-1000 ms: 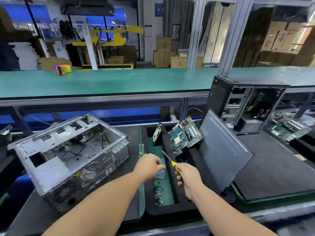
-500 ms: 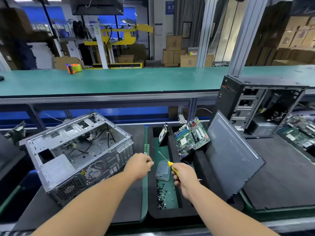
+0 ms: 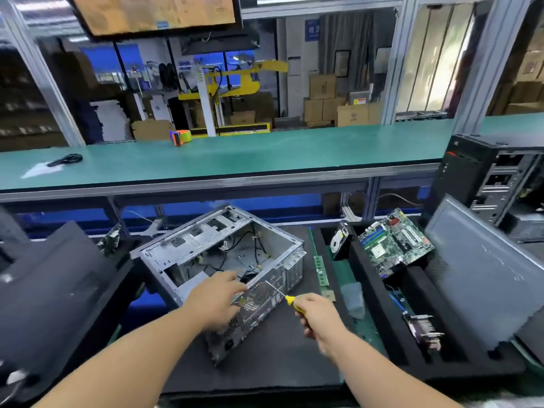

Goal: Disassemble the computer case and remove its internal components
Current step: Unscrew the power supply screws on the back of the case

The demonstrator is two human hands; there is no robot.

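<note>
An open silver computer case (image 3: pixel 206 245) lies on its side on the black foam mat, loose wires showing inside. My left hand (image 3: pixel 216 298) reaches over its near top edge with fingers stretched out, touching the rim above the perforated rear panel. My right hand (image 3: pixel 316 315) grips a yellow-handled screwdriver (image 3: pixel 287 298), whose thin shaft points up-left at the case's rear corner. A removed green motherboard (image 3: pixel 396 241) leans in the black foam tray to the right, beside a hard drive (image 3: pixel 340 241).
A RAM stick (image 3: pixel 319 267) and a small clear plastic cup (image 3: pixel 353 298) lie between case and foam tray. A grey side panel (image 3: pixel 477 278) leans at the right, a black tower case (image 3: pixel 494 178) behind it. A dark panel (image 3: pixel 56 290) stands at the left. A green shelf (image 3: pixel 235 160) runs overhead.
The view has swung left. Both hands moved from over the screw tray to the silver case; my left hand now touches its rim and the screwdriver tip points at its rear corner.
</note>
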